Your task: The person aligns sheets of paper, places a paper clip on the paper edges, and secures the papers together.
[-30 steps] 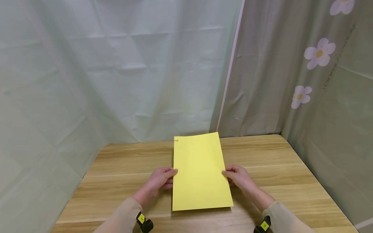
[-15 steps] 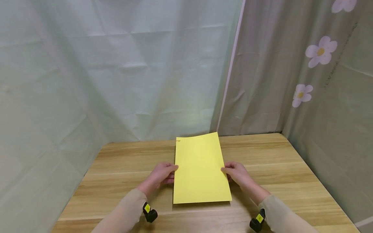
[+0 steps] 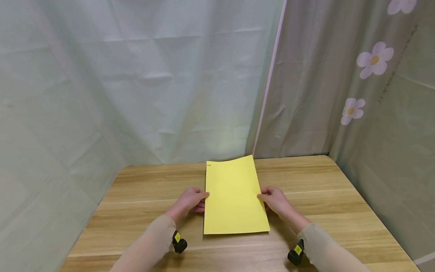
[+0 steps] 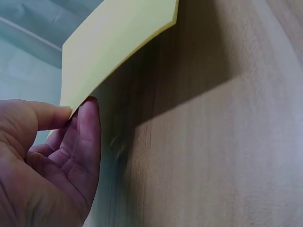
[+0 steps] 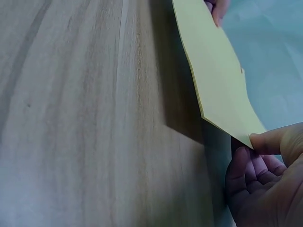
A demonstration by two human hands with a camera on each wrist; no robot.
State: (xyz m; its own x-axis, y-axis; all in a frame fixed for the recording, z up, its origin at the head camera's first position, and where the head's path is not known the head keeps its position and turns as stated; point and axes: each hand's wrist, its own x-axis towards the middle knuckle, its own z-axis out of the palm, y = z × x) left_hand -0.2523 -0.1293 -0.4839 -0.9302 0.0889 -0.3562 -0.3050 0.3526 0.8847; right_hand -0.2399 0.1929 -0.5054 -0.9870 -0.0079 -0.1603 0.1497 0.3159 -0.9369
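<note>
Between the two hands a stack of yellow paper (image 3: 234, 200) is held above the table, bowed slightly, its shadow falling on the wood. A paper clip (image 3: 209, 165) sits at its far left corner. My left hand (image 3: 190, 200) pinches the left edge, thumb on top and fingers beneath. On the opposite edge my right hand (image 3: 276, 200) pinches in the same way. In the left wrist view the left hand (image 4: 57, 146) shows its fingers curled under the paper (image 4: 113, 42). The right wrist view has the right hand (image 5: 265, 175) at the paper's (image 5: 218, 80) edge.
A wood-grain table (image 3: 136, 215) lies under the hands. Pale curtains (image 3: 163, 83) hang behind it and along both sides, with printed flowers (image 3: 374, 60) at the right. A small black camera (image 3: 179, 242) is strapped to each wrist.
Both hands have moved slightly away from the body with the paper, and its near edge now sits farther from me. The pinch on both sides stays the same.
</note>
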